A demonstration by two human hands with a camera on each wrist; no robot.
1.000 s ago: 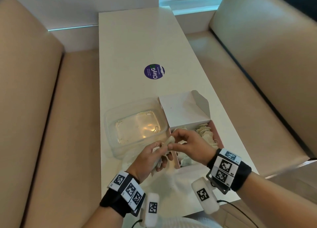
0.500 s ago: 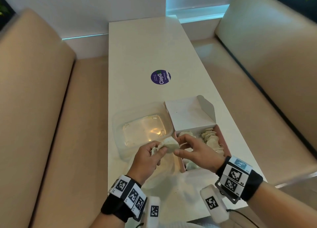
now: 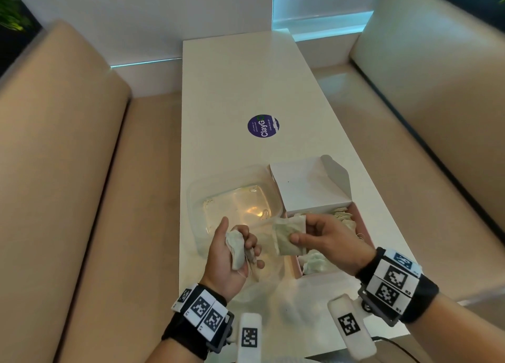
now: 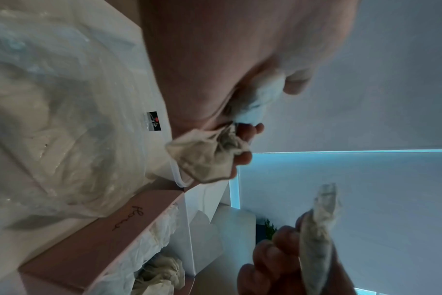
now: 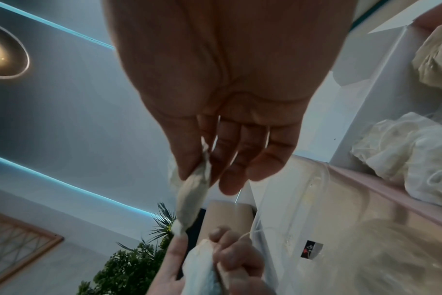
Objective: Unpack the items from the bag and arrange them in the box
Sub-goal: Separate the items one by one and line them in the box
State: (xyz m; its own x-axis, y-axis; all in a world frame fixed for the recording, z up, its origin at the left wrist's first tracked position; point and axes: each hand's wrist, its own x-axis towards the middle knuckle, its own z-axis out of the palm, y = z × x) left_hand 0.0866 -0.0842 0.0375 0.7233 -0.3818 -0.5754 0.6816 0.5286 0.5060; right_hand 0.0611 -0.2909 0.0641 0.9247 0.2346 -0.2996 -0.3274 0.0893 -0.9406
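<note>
My left hand (image 3: 241, 244) grips a crumpled bunch of pale sachets (image 3: 235, 249), also seen as sachets (image 4: 209, 157) in the left wrist view. My right hand (image 3: 300, 230) pinches one flat pale-green sachet (image 3: 289, 237) between thumb and fingers, held over the gap between the hands; it is the same sachet (image 5: 192, 191) that I see edge-on. The pink box (image 4: 109, 229) stands to the right with its white lid (image 3: 308, 190) up and several sachets (image 3: 318, 261) inside. The clear plastic bag (image 3: 273, 294) lies crumpled below my hands.
An empty clear plastic container (image 3: 235, 201) sits left of the box. The long white table (image 3: 232, 89) carries a purple round sticker (image 3: 263, 126) further away. Beige benches flank the table, one on the left (image 3: 82, 198) and one on the right (image 3: 423, 117).
My hands were together on the sachets; now they have parted. The right hand has drawn one flat sachet to the right, while the left keeps the crumpled bunch.
</note>
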